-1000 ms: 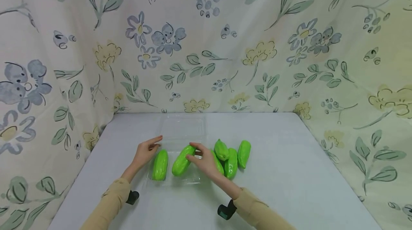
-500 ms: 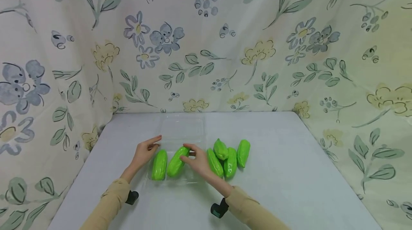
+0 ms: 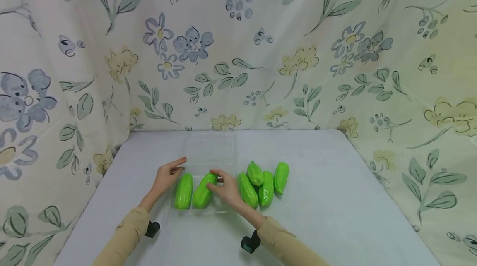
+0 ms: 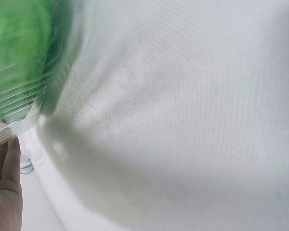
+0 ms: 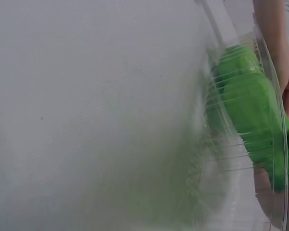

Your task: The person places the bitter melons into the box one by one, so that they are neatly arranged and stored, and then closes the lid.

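Note:
My right hand (image 3: 228,190) pinches the upper end of a bright green, glossy cucumber-like vegetable (image 3: 202,195). It lies tilted in the clear plastic box (image 3: 220,211), to the right of a second green vegetable (image 3: 184,191). My left hand (image 3: 165,177) is at the box's back left corner, its index finger stretched toward the hinge. In the left wrist view, fairly straight fingers (image 4: 11,163) touch the ribbed box wall from outside. Through the wall in the right wrist view, the held vegetable (image 5: 253,106) shows, with part of the right hand below it.
The box's clear lid (image 3: 210,146) lies folded open toward the back. Right of the box, several more green vegetables (image 3: 266,189) lie grouped on the white table (image 3: 328,200), one slightly apart. A flower-patterned curtain (image 3: 238,51) hangs behind and beside the table.
The right hand has moved left and slightly down with its vegetable, bringing it down beside the first in the box. The left hand has stayed nearly still.

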